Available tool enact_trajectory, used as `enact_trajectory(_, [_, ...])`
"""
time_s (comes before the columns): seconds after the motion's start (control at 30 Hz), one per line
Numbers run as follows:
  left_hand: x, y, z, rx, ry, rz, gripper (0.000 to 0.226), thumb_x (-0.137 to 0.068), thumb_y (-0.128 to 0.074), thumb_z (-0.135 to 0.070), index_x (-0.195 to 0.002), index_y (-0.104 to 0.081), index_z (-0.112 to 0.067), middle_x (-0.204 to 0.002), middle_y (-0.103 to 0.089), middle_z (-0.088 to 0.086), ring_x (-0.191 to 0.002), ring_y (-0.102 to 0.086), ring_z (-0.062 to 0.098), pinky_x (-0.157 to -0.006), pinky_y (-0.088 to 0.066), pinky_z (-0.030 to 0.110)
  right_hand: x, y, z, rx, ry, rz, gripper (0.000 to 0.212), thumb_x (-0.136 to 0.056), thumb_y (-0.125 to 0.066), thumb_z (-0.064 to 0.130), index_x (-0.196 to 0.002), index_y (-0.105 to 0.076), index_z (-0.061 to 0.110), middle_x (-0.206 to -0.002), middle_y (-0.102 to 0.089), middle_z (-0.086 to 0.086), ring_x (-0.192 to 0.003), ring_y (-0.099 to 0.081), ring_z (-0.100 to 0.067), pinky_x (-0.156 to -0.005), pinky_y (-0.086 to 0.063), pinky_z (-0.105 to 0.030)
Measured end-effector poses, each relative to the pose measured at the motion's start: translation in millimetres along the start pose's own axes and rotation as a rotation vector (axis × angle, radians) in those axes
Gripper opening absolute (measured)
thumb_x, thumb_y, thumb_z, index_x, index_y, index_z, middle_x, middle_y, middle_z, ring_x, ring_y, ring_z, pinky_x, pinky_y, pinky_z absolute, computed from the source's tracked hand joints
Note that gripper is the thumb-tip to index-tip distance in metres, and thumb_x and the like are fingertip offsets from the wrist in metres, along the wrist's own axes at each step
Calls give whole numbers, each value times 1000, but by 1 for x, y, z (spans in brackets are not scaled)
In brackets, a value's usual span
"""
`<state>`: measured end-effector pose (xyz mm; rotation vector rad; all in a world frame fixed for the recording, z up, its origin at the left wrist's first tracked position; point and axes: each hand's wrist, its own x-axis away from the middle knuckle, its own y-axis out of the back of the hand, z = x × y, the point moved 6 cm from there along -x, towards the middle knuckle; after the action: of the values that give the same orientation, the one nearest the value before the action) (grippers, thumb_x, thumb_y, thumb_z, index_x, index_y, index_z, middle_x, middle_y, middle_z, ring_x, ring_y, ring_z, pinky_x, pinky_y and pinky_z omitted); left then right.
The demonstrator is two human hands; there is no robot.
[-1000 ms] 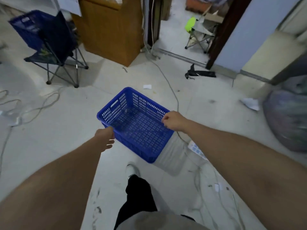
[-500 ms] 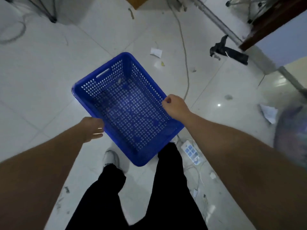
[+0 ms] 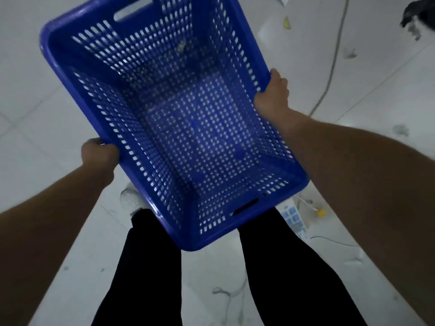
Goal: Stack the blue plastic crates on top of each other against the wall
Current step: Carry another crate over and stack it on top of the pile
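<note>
Lifted closer, blue crate (image 3: 188, 128) hides power strip (image 3: 294, 216), held by both hands.

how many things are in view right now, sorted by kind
blue crates: 1
hands on the crate: 2, left hand and right hand
power strips on the floor: 1
cables on the floor: 1
dark blurred things at the top right corner: 1
total: 6

blue crate (image 3: 174, 118) far end cut by top edge, fingertips hidden under rim, dark obj (image 3: 417, 18) top right blurred
</note>
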<state>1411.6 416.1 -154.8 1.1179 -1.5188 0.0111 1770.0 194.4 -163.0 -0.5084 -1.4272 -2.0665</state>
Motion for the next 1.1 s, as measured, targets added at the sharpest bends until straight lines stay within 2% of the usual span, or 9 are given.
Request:
enact_trajectory(0.07, [-3,4,2,66,65,49,17,-85,-50,5,-95,-57,-7,-102,-59,7,-81,-60,16,-90,-54,35,-7,1,2,-49,-49,14,58,-85,-52,34,-141,-35,25,-129,-43,-10,-114,-50,-33,-98,-46,-45])
enact_trajectory(0.13, [5,18,4,191,111,58,15,-85,-50,5,-82,-54,-10,-91,-59,4,-74,-59,13,-75,-55,32,-1,5,6,-95,-104,12,51,-83,-51,36,-132,-42,25,-120,-49,-6,-107,-54,-29,-93,-49,-43])
enact_trajectory(0.33, [103,134,15,382,114,40,26,-84,-49,-2,-109,-50,-7,-86,-58,7,-71,-60,20,-67,-52,35,86,50,81,-175,-57,-76,33,-64,-44,28,-91,-58,15,-112,-65,-13,-98,-65,-32,-70,-50,-33])
enact_trajectory(0.47, [190,235,11,349,3,35,46,-82,-45,1,-125,-43,-16,-103,-61,11,-86,-63,28,-70,-57,42,165,108,183,-182,68,-86,37,-61,-41,26,-91,-61,15,-114,-63,-13,-95,-65,-32,-75,-54,-37])
enact_trajectory(0.63, [289,344,34,545,-32,12,42,-82,-46,-6,-123,-58,-4,-104,-66,11,-82,-66,24,-66,-55,35,274,163,326,-170,336,-89,48,-62,-40,23,-99,-67,12,-111,-63,-7,-91,-65,-29,-83,-59,-41])
enact_trajectory(0.77, [368,415,82,733,-102,-155,26,-88,-50,-11,-111,-59,-5,-109,-67,15,-94,-68,30,-79,-57,41,384,182,434,-145,612,-40,15,-60,-40,18,-62,-54,23,-80,-59,-2,-77,-58,-25,-66,-47,-33])
enact_trajectory(0.83, [405,445,112,784,-164,-194,12,-91,-51,-8,-99,-59,-5,-106,-67,17,-94,-67,32,-85,-56,43,455,184,479,-124,762,-29,18,-67,-43,17,-76,-57,24,-89,-58,-3,-86,-61,-26,-70,-47,-33])
enact_trajectory(0.93, [452,487,170,816,-215,-284,18,-93,-53,-5,-109,-59,2,-106,-69,16,-93,-68,31,-83,-57,40,568,170,532,-80,981,-56,34,-74,-46,17,-103,-65,23,-116,-63,-7,-108,-61,-28,-90,-52,-36])
enact_trajectory(1.1, [494,538,280,984,-215,-388,11,-92,-56,-2,-101,-60,1,-91,-67,14,-76,-70,22,-65,-62,28,730,100,573,43,1178,-27,31,-81,-47,10,-99,-70,19,-117,-66,-11,-113,-58,-35,-98,-42,-35])
